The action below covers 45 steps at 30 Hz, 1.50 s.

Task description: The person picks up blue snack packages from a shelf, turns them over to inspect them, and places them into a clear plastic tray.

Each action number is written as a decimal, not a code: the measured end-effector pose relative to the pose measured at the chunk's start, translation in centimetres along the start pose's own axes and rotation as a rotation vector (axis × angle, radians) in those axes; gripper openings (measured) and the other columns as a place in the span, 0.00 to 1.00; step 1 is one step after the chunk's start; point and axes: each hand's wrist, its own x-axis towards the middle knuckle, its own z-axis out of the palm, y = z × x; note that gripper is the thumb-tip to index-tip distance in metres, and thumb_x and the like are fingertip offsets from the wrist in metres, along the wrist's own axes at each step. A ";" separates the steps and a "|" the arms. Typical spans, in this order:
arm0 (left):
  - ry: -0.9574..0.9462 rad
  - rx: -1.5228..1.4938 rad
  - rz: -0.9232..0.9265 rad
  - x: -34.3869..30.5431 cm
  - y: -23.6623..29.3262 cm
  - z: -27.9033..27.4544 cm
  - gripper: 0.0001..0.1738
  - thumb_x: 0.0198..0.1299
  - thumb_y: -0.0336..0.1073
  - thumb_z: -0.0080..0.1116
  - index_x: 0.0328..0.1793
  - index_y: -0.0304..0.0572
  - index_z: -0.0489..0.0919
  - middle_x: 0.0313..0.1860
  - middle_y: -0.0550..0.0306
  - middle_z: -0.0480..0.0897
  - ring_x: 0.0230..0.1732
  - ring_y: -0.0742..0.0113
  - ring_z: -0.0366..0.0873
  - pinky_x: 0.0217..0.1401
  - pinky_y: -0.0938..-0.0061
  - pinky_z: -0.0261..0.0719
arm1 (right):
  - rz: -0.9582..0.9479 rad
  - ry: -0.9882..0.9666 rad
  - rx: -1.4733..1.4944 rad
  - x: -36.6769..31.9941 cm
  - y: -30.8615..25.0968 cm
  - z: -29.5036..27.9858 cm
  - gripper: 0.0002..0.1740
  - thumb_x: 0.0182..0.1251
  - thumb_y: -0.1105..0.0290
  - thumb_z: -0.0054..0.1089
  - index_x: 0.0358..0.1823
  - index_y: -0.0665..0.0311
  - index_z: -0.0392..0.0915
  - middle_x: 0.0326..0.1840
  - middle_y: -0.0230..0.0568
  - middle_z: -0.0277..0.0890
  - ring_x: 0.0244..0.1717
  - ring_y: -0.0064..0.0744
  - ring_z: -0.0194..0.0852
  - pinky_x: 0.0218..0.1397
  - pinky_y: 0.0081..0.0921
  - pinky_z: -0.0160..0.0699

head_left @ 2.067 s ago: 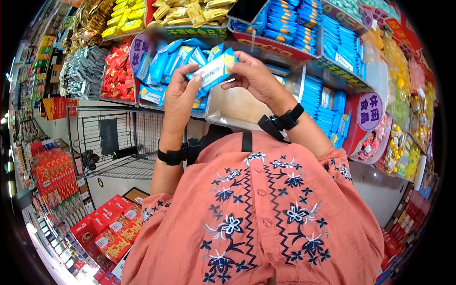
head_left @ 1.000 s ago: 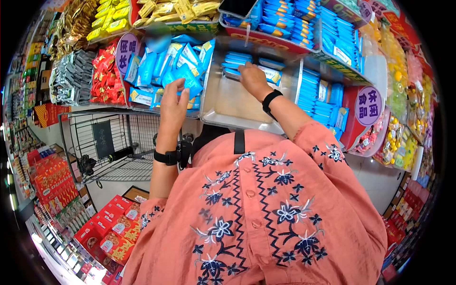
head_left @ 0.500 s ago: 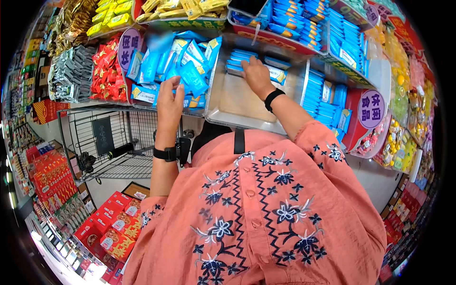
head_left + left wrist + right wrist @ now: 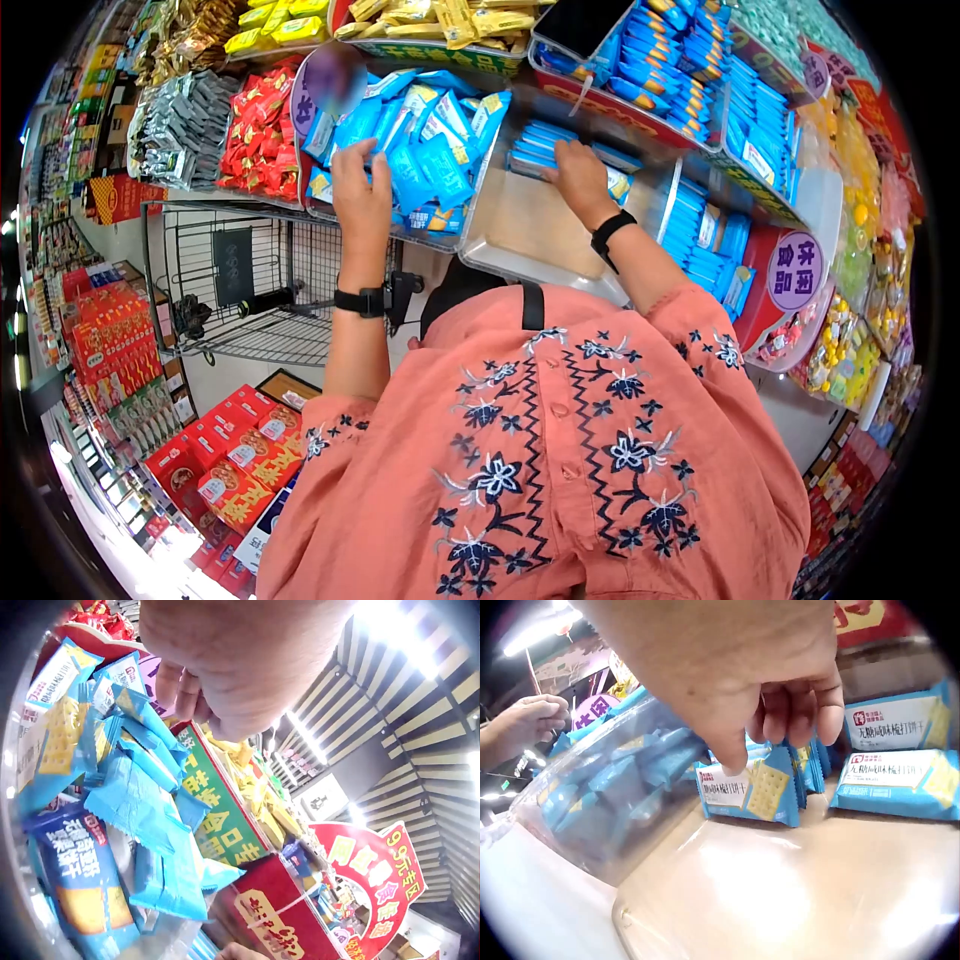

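My right hand (image 4: 582,180) is down in the right bin (image 4: 480,262), at a row of blue cracker packs (image 4: 535,145). In the right wrist view its thumb (image 4: 727,754) presses the front cracker pack (image 4: 751,791), with the other fingers curled over the row's far side. My left hand (image 4: 362,198) hovers with loosely bent fingers at the near side of a heap of loose blue packs (image 4: 430,165), holding nothing. A dark blue biscuit pack (image 4: 86,877) lies at that heap's edge in the left wrist view.
More cracker packs (image 4: 896,784) lie beside the row at the bin's back. A clear divider (image 4: 592,817) separates the two bins. Red packets (image 4: 262,140) fill the bin left of the heap. A wire shopping cart (image 4: 240,270) stands below on the left.
The cracker pack held earlier between both hands has been let go. My right hand has moved right into the bin onto the row; my left has drawn back over the heap.
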 end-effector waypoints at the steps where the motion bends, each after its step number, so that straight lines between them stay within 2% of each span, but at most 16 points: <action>1: 0.050 0.085 0.071 0.6 -1.2 0.3 0.16 0.66 0.32 0.60 0.57 0.32 0.77 0.50 0.42 0.79 0.52 0.45 0.77 0.56 0.57 0.76 | -0.002 0.009 0.013 -0.1 0.1 -0.2 0.20 0.54 0.64 0.75 0.43 0.64 0.76 0.41 0.49 0.79 0.43 0.51 0.80 0.44 0.44 0.81; 2: 0.102 0.171 0.142 1.2 -2.2 0.6 0.17 0.65 0.32 0.61 0.57 0.32 0.77 0.51 0.42 0.79 0.53 0.43 0.76 0.57 0.55 0.75 | 0.007 0.011 0.039 -0.1 0.0 -0.7 0.19 0.55 0.63 0.74 0.42 0.64 0.77 0.41 0.49 0.79 0.42 0.51 0.80 0.43 0.45 0.80; 3: 0.070 0.205 0.109 1.7 -3.1 0.8 0.23 0.63 0.36 0.65 0.60 0.30 0.75 0.54 0.40 0.79 0.57 0.39 0.74 0.62 0.49 0.72 | 0.017 0.014 0.065 -0.1 -0.1 -1.0 0.18 0.56 0.62 0.74 0.41 0.64 0.77 0.40 0.49 0.80 0.41 0.52 0.81 0.42 0.46 0.80; 9: -0.069 0.262 -0.045 2.8 -6.1 2.2 0.33 0.57 0.40 0.70 0.67 0.33 0.74 0.59 0.36 0.77 0.61 0.35 0.74 0.65 0.50 0.73 | 0.158 -0.062 0.394 0.2 -1.9 -4.2 0.13 0.62 0.61 0.66 0.34 0.64 0.79 0.32 0.52 0.81 0.34 0.54 0.81 0.37 0.46 0.77; 13: -0.120 0.255 -0.086 3.0 -6.0 1.7 0.31 0.58 0.40 0.69 0.66 0.34 0.75 0.60 0.35 0.77 0.61 0.35 0.74 0.65 0.50 0.74 | 0.175 -0.094 0.641 0.5 -3.4 -5.8 0.13 0.65 0.61 0.64 0.33 0.66 0.79 0.29 0.52 0.80 0.30 0.51 0.80 0.36 0.41 0.77; 16: -0.121 0.202 -0.125 3.0 -6.4 1.1 0.28 0.60 0.38 0.67 0.64 0.33 0.76 0.60 0.34 0.78 0.60 0.36 0.76 0.64 0.52 0.75 | 0.162 -0.159 0.789 1.1 -4.9 -6.9 0.15 0.67 0.60 0.64 0.33 0.66 0.78 0.26 0.45 0.79 0.28 0.38 0.79 0.34 0.34 0.77; 19: -0.112 0.101 -0.150 2.6 -7.1 0.8 0.25 0.62 0.37 0.64 0.62 0.31 0.77 0.57 0.34 0.80 0.58 0.37 0.77 0.62 0.55 0.76 | 0.174 -0.312 0.989 1.9 -6.8 -8.7 0.15 0.72 0.57 0.61 0.38 0.63 0.77 0.27 0.28 0.75 0.29 0.19 0.75 0.30 0.21 0.73; 22: -0.085 0.011 -0.184 2.0 -9.3 0.5 0.22 0.64 0.36 0.61 0.61 0.29 0.78 0.54 0.34 0.82 0.56 0.39 0.79 0.61 0.56 0.77 | 0.197 -0.461 1.108 2.4 -8.3 -10.0 0.14 0.73 0.56 0.59 0.42 0.61 0.76 0.31 0.29 0.77 0.32 0.19 0.76 0.32 0.19 0.75; 24: -0.064 0.004 -0.218 1.7 -8.7 -0.1 0.21 0.66 0.36 0.59 0.61 0.29 0.78 0.53 0.33 0.82 0.55 0.39 0.81 0.60 0.56 0.77 | 0.202 -0.487 1.151 2.4 -9.0 -10.0 0.15 0.74 0.56 0.59 0.44 0.62 0.76 0.34 0.31 0.78 0.34 0.20 0.77 0.33 0.20 0.76; 28: 0.025 -0.298 -0.323 1.1 -7.0 -2.1 0.19 0.70 0.35 0.56 0.61 0.29 0.78 0.52 0.42 0.85 0.49 0.60 0.83 0.55 0.68 0.79 | 0.176 -0.516 1.266 2.4 -9.9 -10.8 0.20 0.74 0.55 0.58 0.53 0.66 0.76 0.42 0.37 0.81 0.36 0.23 0.80 0.37 0.23 0.81; 29: 0.009 -0.545 -0.359 1.0 -5.3 -2.6 0.19 0.71 0.36 0.57 0.62 0.28 0.79 0.51 0.52 0.84 0.49 0.72 0.79 0.54 0.75 0.77 | 0.185 -0.517 1.288 2.4 -10.2 -11.1 0.22 0.74 0.55 0.58 0.56 0.66 0.75 0.45 0.39 0.81 0.37 0.24 0.81 0.38 0.23 0.82; 32: -0.124 -0.690 -0.506 1.0 1.8 -4.8 0.21 0.71 0.37 0.58 0.64 0.29 0.78 0.51 0.59 0.83 0.51 0.75 0.78 0.56 0.78 0.76 | 0.206 -0.515 1.377 2.7 -11.1 -12.1 0.26 0.75 0.54 0.58 0.63 0.68 0.73 0.52 0.43 0.81 0.39 0.26 0.83 0.41 0.23 0.84; 33: -0.202 -0.728 -0.478 0.7 1.2 -4.3 0.23 0.73 0.39 0.58 0.67 0.30 0.77 0.55 0.58 0.82 0.53 0.75 0.78 0.56 0.81 0.75 | 0.216 -0.509 1.421 2.7 -11.4 -12.3 0.27 0.75 0.54 0.58 0.64 0.68 0.72 0.54 0.44 0.81 0.39 0.27 0.83 0.42 0.23 0.84; 38: -0.313 -0.886 -0.483 0.2 5.2 -3.2 0.22 0.73 0.40 0.58 0.67 0.33 0.77 0.52 0.60 0.83 0.49 0.78 0.78 0.53 0.81 0.76 | 0.259 -0.493 1.623 2.6 -11.5 -13.1 0.28 0.72 0.58 0.61 0.64 0.72 0.71 0.55 0.49 0.80 0.41 0.32 0.86 0.40 0.25 0.87; 42: -0.321 -1.016 -0.510 -0.3 6.5 -1.3 0.22 0.74 0.37 0.56 0.70 0.35 0.73 0.53 0.58 0.82 0.50 0.75 0.80 0.50 0.78 0.80 | 0.276 -0.525 1.605 2.3 -11.6 -13.5 0.24 0.72 0.57 0.63 0.59 0.68 0.75 0.49 0.40 0.81 0.42 0.27 0.84 0.44 0.24 0.85; 45: -0.288 -1.080 -0.540 -0.8 7.8 0.2 0.24 0.71 0.34 0.57 0.71 0.36 0.70 0.55 0.56 0.80 0.52 0.70 0.82 0.50 0.73 0.83 | 0.171 -0.440 1.503 2.3 -10.9 -12.5 0.18 0.72 0.58 0.63 0.53 0.65 0.78 0.43 0.31 0.80 0.39 0.18 0.78 0.43 0.20 0.79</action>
